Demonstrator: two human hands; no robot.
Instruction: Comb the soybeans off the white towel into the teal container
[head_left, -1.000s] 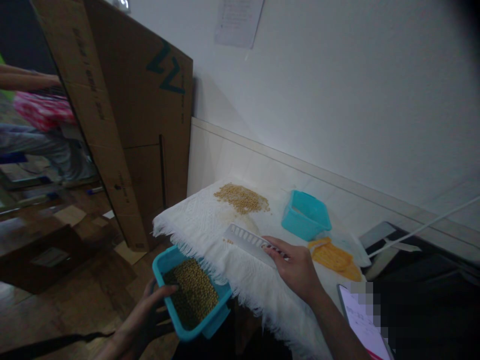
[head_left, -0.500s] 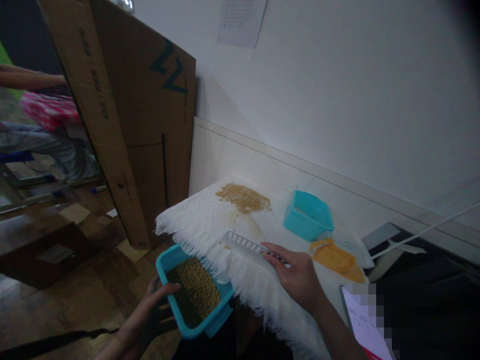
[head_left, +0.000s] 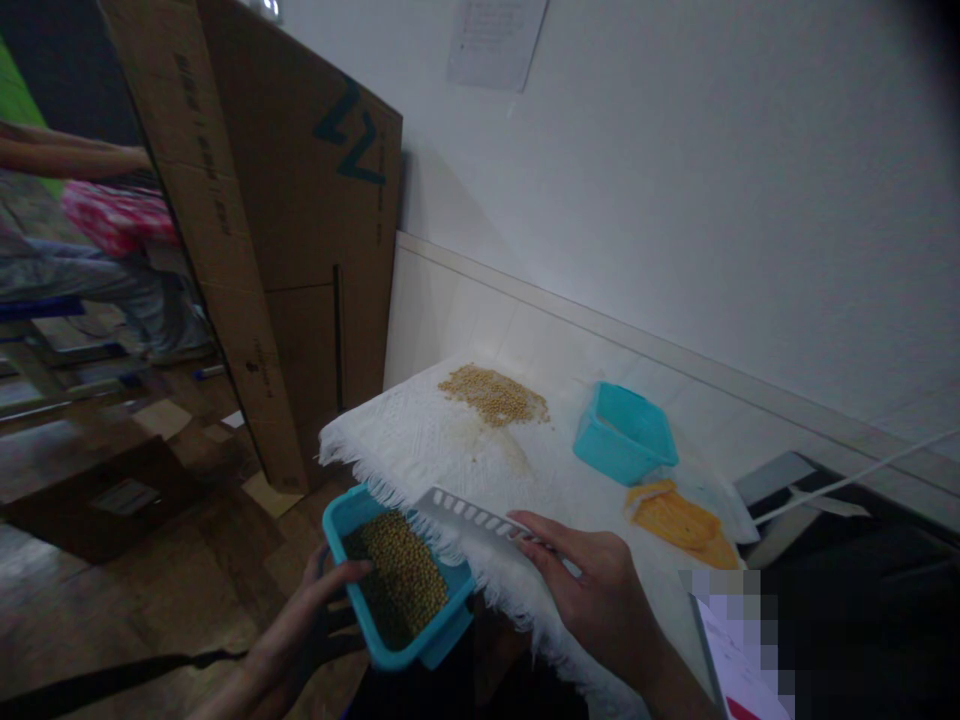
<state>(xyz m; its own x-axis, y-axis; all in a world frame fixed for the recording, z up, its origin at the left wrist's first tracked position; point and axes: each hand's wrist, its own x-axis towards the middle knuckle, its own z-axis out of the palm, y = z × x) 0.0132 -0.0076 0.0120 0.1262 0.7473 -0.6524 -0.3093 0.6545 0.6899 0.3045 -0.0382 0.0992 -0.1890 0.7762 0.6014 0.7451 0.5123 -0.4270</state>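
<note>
My left hand [head_left: 334, 600] grips the near left side of a turquoise plastic bin [head_left: 386, 657], its thumb over the rim. Yellow soybeans [head_left: 405, 570] lie inside the bin, which sits just below the fringed table edge. In my right hand [head_left: 592, 580] is a flat grey plastic scraper [head_left: 465, 515] with a row of slots, held closed between thumb and fingers. Its far end is at the cloth's edge, over the bin. A heap of soybeans [head_left: 495, 395] lies farther back on the white cloth [head_left: 397, 420].
A second turquoise bin [head_left: 626, 450] and an orange cloth [head_left: 682, 523] are on the table's right. A tall cardboard box [head_left: 300, 220] stands at the left, with another person's arm [head_left: 67, 155] behind it. A tablet or sheet [head_left: 739, 650] lies at lower right.
The scraper has moved left and toward me, to the cloth's edge. The few beans beside it on the cloth no longer show there. My left hand still holds the bin.
</note>
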